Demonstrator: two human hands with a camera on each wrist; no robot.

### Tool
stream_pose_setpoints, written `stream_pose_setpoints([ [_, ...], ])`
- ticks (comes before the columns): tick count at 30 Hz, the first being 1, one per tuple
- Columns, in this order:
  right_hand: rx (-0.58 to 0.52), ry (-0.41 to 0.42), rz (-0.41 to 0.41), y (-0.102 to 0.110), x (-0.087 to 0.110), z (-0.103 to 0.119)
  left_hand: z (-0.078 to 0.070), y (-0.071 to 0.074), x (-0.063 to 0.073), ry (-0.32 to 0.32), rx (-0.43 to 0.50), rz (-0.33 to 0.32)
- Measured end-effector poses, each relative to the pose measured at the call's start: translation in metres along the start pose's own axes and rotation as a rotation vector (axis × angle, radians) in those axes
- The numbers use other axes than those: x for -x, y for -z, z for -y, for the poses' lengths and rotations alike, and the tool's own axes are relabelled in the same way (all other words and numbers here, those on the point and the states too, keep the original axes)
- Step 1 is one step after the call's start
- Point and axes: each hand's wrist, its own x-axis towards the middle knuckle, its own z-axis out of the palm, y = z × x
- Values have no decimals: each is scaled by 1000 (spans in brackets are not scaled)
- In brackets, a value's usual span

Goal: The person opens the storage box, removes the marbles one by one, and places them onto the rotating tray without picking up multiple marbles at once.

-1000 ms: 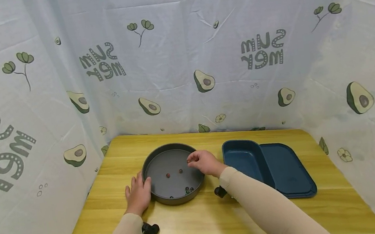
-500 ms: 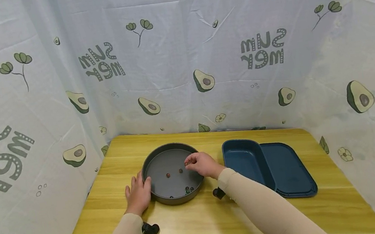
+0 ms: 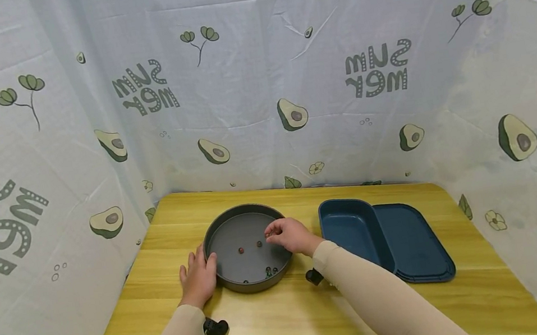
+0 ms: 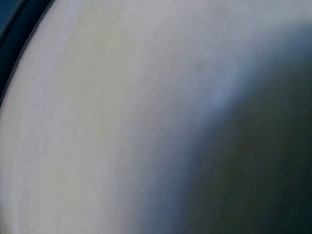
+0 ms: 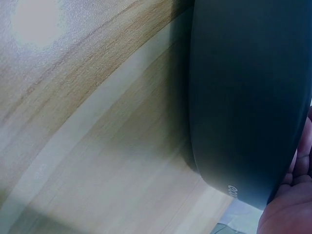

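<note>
A round dark grey pan [image 3: 243, 227] stands on the wooden table, several small marbles in it. One reddish marble [image 3: 241, 251] and one brownish marble [image 3: 259, 244] lie near its middle; dark green marbles [image 3: 269, 271] cluster by the near wall. My left hand [image 3: 199, 281] rests against the pan's left side, fingers spread and fairly straight, thumb at the rim. Over the pan's right part, my right hand [image 3: 294, 236] pinches a small reddish marble, mostly hidden by the fingertips. The right wrist view shows the pan's outer wall [image 5: 243, 97] with fingers curled beyond the rim.
Right of the pan stands a deep blue rectangular container [image 3: 353, 230], partly behind my right forearm. A flat blue lid [image 3: 413, 242] lies beside it. Patterned white cloth [image 3: 247, 80] hangs around the table [image 3: 264, 326]. The left wrist view is blurred.
My right hand has shifted slightly left and toward me over the pan, then stayed about still in the last half second. The left hand and the pan have not moved.
</note>
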Motion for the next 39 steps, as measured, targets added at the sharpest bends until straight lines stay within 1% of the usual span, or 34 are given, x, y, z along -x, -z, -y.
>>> stream_pose_setpoints([
  [6,7,-2,5,0,-1,-2,2,-2,-1,-15,3,-19],
  [11,4,-2,8,0,-1,-2,5,-4,-4,-9,5,-8],
  [17,-11,-20,-3,0,-1,-2,5,-3,-3,-6,12,-4],
  [24,-11,-9,4,0,-1,-3,4,-3,-2,-21,15,-22],
  [33,-10,-5,5,-1,0,-3,5,-4,-4,-8,9,-7],
  [39,0,-11,3,-1,0,-3,4,-3,-2,-28,15,-29],
])
